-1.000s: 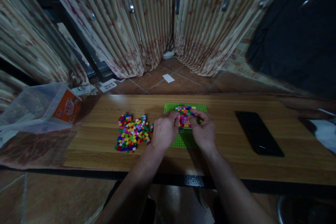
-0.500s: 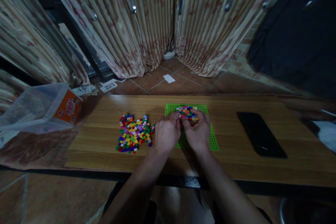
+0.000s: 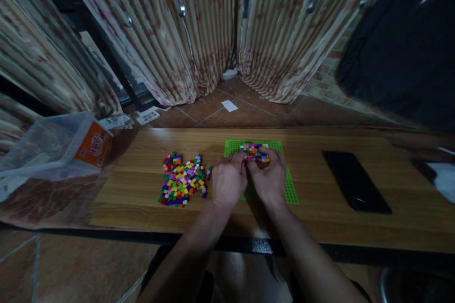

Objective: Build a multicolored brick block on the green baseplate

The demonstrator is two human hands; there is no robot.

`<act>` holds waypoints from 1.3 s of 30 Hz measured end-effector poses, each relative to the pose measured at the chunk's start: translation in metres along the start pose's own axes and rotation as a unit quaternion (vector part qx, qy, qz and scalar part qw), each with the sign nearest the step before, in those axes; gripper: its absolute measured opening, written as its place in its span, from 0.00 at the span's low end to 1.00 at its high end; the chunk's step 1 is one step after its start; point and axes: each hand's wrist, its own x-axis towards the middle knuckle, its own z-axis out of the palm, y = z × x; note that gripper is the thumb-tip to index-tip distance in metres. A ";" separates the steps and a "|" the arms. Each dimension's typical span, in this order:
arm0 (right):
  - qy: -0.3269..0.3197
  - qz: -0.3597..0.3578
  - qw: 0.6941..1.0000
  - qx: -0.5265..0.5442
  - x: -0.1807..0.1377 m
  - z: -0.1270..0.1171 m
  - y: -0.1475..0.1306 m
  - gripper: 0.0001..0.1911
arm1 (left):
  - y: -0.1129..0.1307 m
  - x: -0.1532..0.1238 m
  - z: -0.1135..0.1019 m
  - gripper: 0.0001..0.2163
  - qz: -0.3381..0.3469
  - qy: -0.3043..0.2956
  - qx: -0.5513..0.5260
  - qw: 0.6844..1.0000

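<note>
A block of multicoloured toy bricks (image 3: 255, 152) stands on the green studded baseplate (image 3: 292, 191), toward its far side. At the block's near left corner, my left hand (image 3: 228, 181) has its fingers closed in a pinch; whatever is between the fingertips is too small to make out. My right hand (image 3: 269, 177) curls around the block's near right side, thumb at the front edge and fingers along the right. Both thumbs almost meet. The hands hide much of the baseplate's near half. Left of them, a pile of loose toy bricks (image 3: 185, 177) lies on the wooden table (image 3: 124, 189).
A black flat tablet-like slab (image 3: 356, 181) lies on the table's right part. Beyond the left end stands a clear plastic bin (image 3: 53, 144) with an orange label. Striped curtains (image 3: 209, 33) hang behind, and a white paper (image 3: 229, 105) lies on the tiled floor.
Both hands stay at the brick block, their fingers shifting only slightly. The whole view has moved a few pixels, with no brick plainly displaced.
</note>
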 end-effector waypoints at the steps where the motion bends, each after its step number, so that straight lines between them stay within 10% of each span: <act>1: 0.003 0.003 1.000 0.000 0.000 0.000 0.000 0.20 | 0.000 0.000 0.000 0.13 0.002 0.001 0.000 1.000; 15: -0.001 -0.023 1.000 0.011 0.000 -0.001 0.007 0.21 | -0.006 -0.001 -0.004 0.13 -0.008 0.002 -0.081 0.997; 23: 0.008 0.002 0.999 0.050 0.006 -0.008 0.011 0.20 | -0.064 0.020 -0.041 0.14 -0.142 0.057 -0.016 0.988; 29: 0.011 0.015 0.999 0.049 0.010 -0.011 0.015 0.19 | -0.102 0.021 -0.057 0.18 -0.176 -0.008 0.096 0.980; 39: 0.013 0.012 0.999 0.051 0.009 -0.008 0.018 0.18 | -0.099 0.023 -0.052 0.17 -0.115 -0.092 0.133 0.980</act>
